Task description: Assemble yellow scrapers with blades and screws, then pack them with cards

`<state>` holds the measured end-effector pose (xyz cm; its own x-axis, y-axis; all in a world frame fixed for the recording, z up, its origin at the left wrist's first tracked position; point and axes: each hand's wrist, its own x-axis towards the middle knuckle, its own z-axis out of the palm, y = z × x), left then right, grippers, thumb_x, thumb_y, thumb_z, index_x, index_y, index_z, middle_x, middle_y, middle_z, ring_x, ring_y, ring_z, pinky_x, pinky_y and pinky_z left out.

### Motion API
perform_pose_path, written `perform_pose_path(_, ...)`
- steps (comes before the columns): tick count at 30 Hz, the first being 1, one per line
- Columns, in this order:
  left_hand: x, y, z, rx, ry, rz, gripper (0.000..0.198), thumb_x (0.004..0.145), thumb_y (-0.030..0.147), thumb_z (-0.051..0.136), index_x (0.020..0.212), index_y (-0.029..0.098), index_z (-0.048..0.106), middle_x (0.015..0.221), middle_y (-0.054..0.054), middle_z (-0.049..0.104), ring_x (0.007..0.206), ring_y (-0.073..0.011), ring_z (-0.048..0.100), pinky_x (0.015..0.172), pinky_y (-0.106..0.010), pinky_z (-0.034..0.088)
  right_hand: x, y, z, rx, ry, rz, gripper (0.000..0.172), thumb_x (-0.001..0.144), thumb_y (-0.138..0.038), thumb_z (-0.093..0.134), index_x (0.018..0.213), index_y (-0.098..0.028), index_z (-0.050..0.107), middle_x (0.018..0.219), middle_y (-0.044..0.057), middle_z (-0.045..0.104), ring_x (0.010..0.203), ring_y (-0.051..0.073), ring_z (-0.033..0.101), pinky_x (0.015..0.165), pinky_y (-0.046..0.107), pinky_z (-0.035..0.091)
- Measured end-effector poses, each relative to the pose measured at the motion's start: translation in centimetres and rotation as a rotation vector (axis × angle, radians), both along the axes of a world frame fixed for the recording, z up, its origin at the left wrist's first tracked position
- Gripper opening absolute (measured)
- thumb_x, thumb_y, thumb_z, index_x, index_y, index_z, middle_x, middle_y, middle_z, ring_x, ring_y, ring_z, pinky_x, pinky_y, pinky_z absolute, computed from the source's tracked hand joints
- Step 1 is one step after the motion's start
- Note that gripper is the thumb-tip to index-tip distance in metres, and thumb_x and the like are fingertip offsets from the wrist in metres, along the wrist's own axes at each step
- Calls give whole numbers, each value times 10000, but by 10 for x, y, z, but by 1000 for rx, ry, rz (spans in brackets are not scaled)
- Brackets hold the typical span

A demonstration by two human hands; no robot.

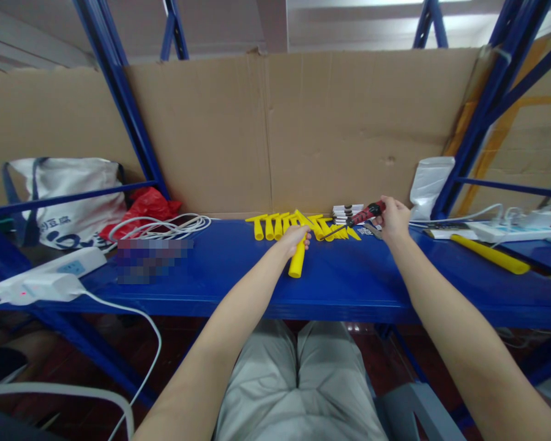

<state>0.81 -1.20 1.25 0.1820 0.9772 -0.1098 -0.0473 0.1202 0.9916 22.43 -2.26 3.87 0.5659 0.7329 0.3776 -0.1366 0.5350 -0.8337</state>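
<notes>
My left hand (294, 241) is closed round a yellow plastic tool (296, 265) with a thick round handle pointing toward me; its narrower upper end slants beyond my fingers. Out to the right, my right hand (393, 218) grips the red and black handle of a screwdriver (367, 213). The thin shaft slopes down to the left, its tip close to the yellow pieces. Behind my left hand, several similar yellow tools (269, 229) lie in a row on the blue shelf (229, 263). A stack of small white and dark packs (348, 212) lies behind the screwdriver.
At left are a white power strip (50, 275), coiled white cable (179, 228), a red plastic bag (149, 205) and a cloth bag (73, 199). Cardboard (321, 128) walls the back. To the right lie a long yellow piece (491, 254) and another power strip (509, 231).
</notes>
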Motion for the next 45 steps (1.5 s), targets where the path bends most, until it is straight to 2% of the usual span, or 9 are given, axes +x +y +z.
perform_pose_path(5, 1, -2, 2, -4, 18, -3, 133, 844, 81, 426, 756, 181, 419, 481, 79, 411, 336, -36, 343, 368, -159, 254, -7, 7, -7, -52, -114, -15, 201, 752, -229, 556, 593, -214, 434, 417, -82, 418, 276, 63, 309, 262, 218, 272)
perform_pose_path(10, 1, -2, 2, 2, 27, -13, 114, 837, 76, 423, 780, 174, 435, 481, 76, 418, 343, -40, 350, 371, -166, 267, -9, 7, -9, -115, -200, -12, 183, 783, -224, 512, 616, -205, 441, 409, -91, 388, 277, 63, 314, 287, 214, 274)
perform_pose_path(16, 2, -2, 2, 5, 36, -8, 136, 843, 79, 419, 754, 181, 415, 472, 81, 416, 338, -38, 349, 373, -168, 266, -13, 1, -10, -337, -425, -27, 186, 808, -186, 462, 626, -204, 431, 348, -79, 330, 297, 77, 312, 316, 210, 232)
perform_pose_path(21, 2, -2, 2, 5, 37, -9, 165, 846, 73, 419, 723, 181, 404, 471, 77, 425, 337, -37, 352, 376, -172, 275, -16, -3, -12, -550, -531, 107, 180, 841, -198, 416, 662, -204, 400, 369, -75, 325, 311, 65, 257, 343, 210, 195)
perform_pose_path(25, 2, -2, 2, 11, 32, 4, 177, 844, 67, 428, 710, 179, 404, 465, 74, 424, 340, -38, 356, 377, -169, 270, -15, -3, -15, -712, -671, 148, 209, 857, -225, 402, 650, -191, 412, 393, -59, 354, 321, 57, 263, 351, 207, 169)
perform_pose_path(31, 3, -3, 2, 15, 37, -3, 182, 848, 69, 428, 704, 179, 411, 459, 72, 426, 338, -37, 354, 373, -165, 270, -16, 0, -22, -927, -907, 211, 267, 864, -280, 401, 621, -175, 441, 418, -33, 407, 332, 56, 300, 355, 197, 215)
perform_pose_path(40, 4, -2, 1, 10, 62, 3, 164, 848, 83, 438, 713, 175, 428, 463, 66, 430, 344, -42, 357, 371, -168, 275, -22, -2, -24, -931, -992, 217, 310, 887, -283, 365, 622, -161, 469, 425, -15, 426, 334, 61, 324, 357, 197, 234)
perform_pose_path(45, 4, -3, 1, 27, 115, 65, 99, 820, 59, 458, 792, 152, 483, 522, 53, 476, 375, -54, 400, 387, -179, 318, -22, -1, -26, -900, -1032, 235, 290, 891, -271, 378, 652, -153, 491, 451, -18, 446, 341, 55, 339, 372, 191, 260)
